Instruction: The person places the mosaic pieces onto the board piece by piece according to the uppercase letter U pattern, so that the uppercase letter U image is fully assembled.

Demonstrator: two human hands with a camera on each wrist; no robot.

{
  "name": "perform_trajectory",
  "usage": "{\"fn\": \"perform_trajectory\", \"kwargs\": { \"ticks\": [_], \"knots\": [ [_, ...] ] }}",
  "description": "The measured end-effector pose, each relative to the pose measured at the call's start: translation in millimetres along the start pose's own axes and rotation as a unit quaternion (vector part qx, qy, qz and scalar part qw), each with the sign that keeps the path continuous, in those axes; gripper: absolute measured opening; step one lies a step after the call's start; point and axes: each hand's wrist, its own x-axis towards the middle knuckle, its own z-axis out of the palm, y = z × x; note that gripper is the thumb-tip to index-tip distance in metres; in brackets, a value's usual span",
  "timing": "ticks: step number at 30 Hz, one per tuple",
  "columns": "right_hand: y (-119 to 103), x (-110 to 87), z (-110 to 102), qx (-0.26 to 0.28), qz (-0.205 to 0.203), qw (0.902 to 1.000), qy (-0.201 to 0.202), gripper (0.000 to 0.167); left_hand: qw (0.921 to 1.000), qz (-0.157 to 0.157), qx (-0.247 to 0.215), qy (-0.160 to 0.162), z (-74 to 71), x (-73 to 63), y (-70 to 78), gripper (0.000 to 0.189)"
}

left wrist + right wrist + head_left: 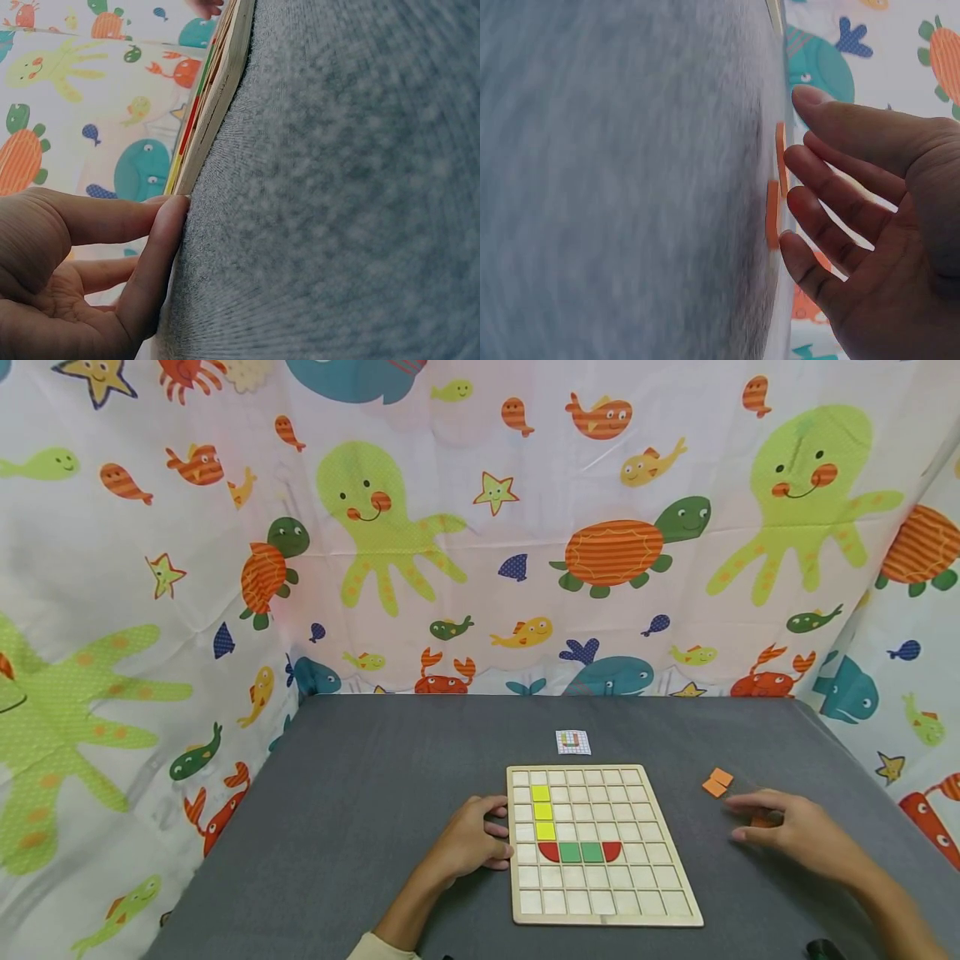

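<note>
A wooden grid board [678, 864] lies on the grey table, its left edge held by my left hand [471, 842]. In the left wrist view, the thumb and fingers [161, 232] meet at the board's edge [225, 90]. Set into the grid are a column of yellow square tiles [543, 812] and a row with a red rounded tile [550, 852] at each end and green squares [570, 852] between. My right hand [798, 831], fingers loosely bent, hovers by the orange tiles [717, 782]. Another orange tile [765, 820] shows partly under it. In the right wrist view the fingers stand beside orange tiles [772, 214].
A small pattern card [573, 742] with a coloured grid lies behind the board. A black object [823, 949] sits at the front right edge of the view. A curtain [480, 552] printed with sea animals hangs behind the table and along both sides.
</note>
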Motion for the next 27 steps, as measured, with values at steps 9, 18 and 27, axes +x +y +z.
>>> {"fn": "perform_trajectory", "kwargs": {
  "ticks": [9,18,27],
  "knots": [
    [18.1,-4.0,-12.8,-0.016,0.04,0.9989,-0.018,0.053,1.0,0.006,0.006,0.004,1.6,-2.0,1.6,0.073],
    [28.9,-3.9,-16.6,-0.034,0.061,0.9973,-0.022,0.054,0.9999,0.007,0.009,0.006,1.8,-1.8,1.6,0.072],
    [27.5,-3.6,-15.1,-0.036,0.032,0.9986,-0.02,0.04,1.0,0.007,0.005,0.004,1.4,-1.8,2.1,0.073]
  ]
}}
